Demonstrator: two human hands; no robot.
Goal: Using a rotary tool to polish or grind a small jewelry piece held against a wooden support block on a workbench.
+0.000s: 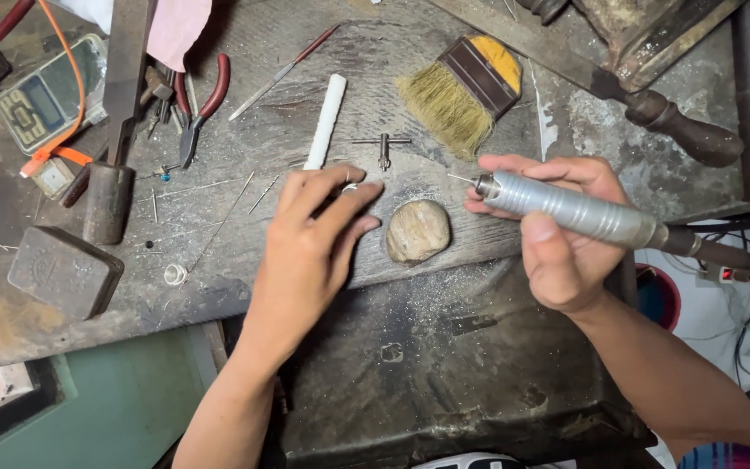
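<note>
Here, nearest the camera, the left hand (pixel 310 239) lies palm down on the worn workbench (pixel 410 347), its fingers close together and pinching a small silvery ring (pixel 350 186) at their tips; most of the ring is hidden under them, so its shape is hard to make out. The right hand (pixel 557 234) is wrapped firmly round a ribbed metal rotary tool (pixel 575 211), whose thin bit points left toward the ring, near it but not touching. A cable runs off the tool to the right and out of view.

If the bit meets the ring at a slant, it could skid onto the fingertips that sit right beside it. The ring is small and gripped only at its edge, so it could spin loose and jump into the dust.

Just beside both hands lies a rounded stone (pixel 417 231). Further on lie a small T-shaped key (pixel 383 146), a white stick (pixel 326 120) and a wide brush (pixel 466 91). Red-handled pliers (pixel 201 108) lie further left, and a small scale (pixel 41 95) sits at the far left, partly covered by an orange cord. The dark tools at the top right are cut off by the frame.
</note>
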